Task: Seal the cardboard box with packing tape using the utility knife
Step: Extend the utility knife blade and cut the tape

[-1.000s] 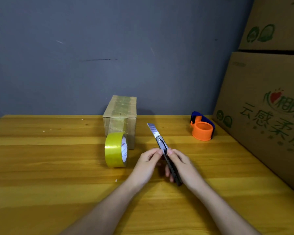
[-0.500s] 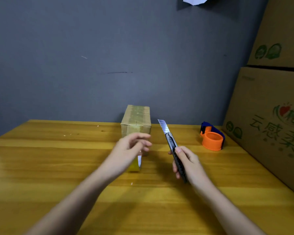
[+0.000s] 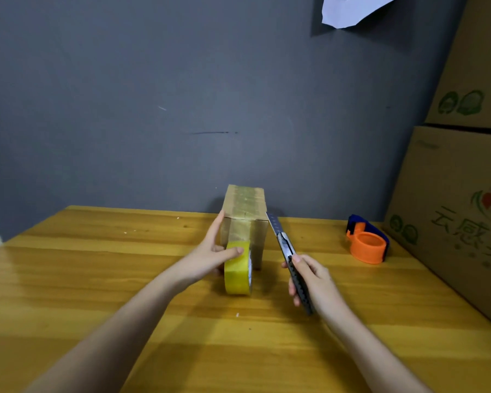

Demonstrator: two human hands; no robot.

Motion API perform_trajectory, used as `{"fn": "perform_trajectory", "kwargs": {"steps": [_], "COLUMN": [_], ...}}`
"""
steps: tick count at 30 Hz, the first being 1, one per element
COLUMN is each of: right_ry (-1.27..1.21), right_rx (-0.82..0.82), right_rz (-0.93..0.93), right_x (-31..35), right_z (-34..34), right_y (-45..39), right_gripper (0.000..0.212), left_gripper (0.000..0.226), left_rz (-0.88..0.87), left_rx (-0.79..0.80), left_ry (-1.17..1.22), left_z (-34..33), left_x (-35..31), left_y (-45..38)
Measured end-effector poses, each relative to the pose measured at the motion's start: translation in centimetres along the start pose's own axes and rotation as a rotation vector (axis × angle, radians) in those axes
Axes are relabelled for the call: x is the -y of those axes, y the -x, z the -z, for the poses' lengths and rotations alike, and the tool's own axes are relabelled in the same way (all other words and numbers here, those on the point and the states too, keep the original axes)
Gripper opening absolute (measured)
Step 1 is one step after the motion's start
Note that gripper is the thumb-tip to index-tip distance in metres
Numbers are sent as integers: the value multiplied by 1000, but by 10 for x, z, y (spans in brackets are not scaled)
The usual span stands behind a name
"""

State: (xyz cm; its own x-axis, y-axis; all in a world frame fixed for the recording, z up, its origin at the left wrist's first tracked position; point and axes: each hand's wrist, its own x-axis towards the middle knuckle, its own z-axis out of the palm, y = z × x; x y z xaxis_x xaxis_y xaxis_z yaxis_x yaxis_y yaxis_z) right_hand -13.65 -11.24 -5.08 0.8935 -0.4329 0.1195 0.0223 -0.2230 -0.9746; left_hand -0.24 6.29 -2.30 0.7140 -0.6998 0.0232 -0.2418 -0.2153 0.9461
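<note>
Two bare hands work at a wooden table, one on a tape roll, one holding a knife.

Nearest, the right hand (image 3: 312,282) curls round the utility knife (image 3: 291,260), blade out and sharp; best gripped by its ridged handle. The left hand (image 3: 210,252) rests spread fingers on the yellow tape roll (image 3: 237,269), probably light and prone to rolling. Behind stands the small cardboard box (image 3: 245,219), stiff, already taped. At the far right, big cartons (image 3: 451,217) carry green Chinese writing.

We see soft, even light, a faint shadow behind the cardboard box (image 3: 245,211), mild wide-angle bending at the edges, and slight overall softness.
</note>
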Motion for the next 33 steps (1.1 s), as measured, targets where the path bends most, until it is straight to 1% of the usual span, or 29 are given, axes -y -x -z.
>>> {"fn": "perform_trajectory", "kwargs": {"steps": [4, 7, 9, 12, 14, 16, 18, 22, 25, 30, 33], "right_ry": [33, 149, 356, 845, 1117, 1291, 1413, 1541, 1592, 1631, 1650], "right_rx": [32, 42, 16, 26, 37, 39, 32, 50, 18, 10, -31], "right_rz": [-7, 28, 90, 207, 291, 394, 493, 609, 694, 765, 826], "right_x": [-3, -2, 1, 15, 26, 37, 44, 51, 53, 50, 46], "right_z": [3, 8, 12, 18, 19, 16, 12, 7, 5, 7, 6], "right_y": [-1, -2, -5, -8, -10, -14, -18, -28, -32, -30, -30], "right_gripper": [31, 30, 27, 24, 25, 28, 32, 35, 35, 35, 33], "left_gripper": [89, 94, 97, 99, 101, 102, 103, 103, 103, 104, 104], "left_rz": [-10, -11, 4, 19, 22, 21, 17, 13, 17, 20, 18], "left_rx": [39, 59, 59, 67, 74, 77, 78, 81, 80, 79, 73], "left_ry": [60, 90, 90, 95, 93, 88, 82, 50, 33, 24, 9], "left_z": [6, 7, 7, 10, 12, 15, 16, 12, 10, 11, 10], "left_x": [-2, 1, 4, 7, 8, 9, 10, 10, 9, 9, 10], "left_y": [-7, -9, -11, -13, -14, -14, -14, -15, -16, -16, -17]}}
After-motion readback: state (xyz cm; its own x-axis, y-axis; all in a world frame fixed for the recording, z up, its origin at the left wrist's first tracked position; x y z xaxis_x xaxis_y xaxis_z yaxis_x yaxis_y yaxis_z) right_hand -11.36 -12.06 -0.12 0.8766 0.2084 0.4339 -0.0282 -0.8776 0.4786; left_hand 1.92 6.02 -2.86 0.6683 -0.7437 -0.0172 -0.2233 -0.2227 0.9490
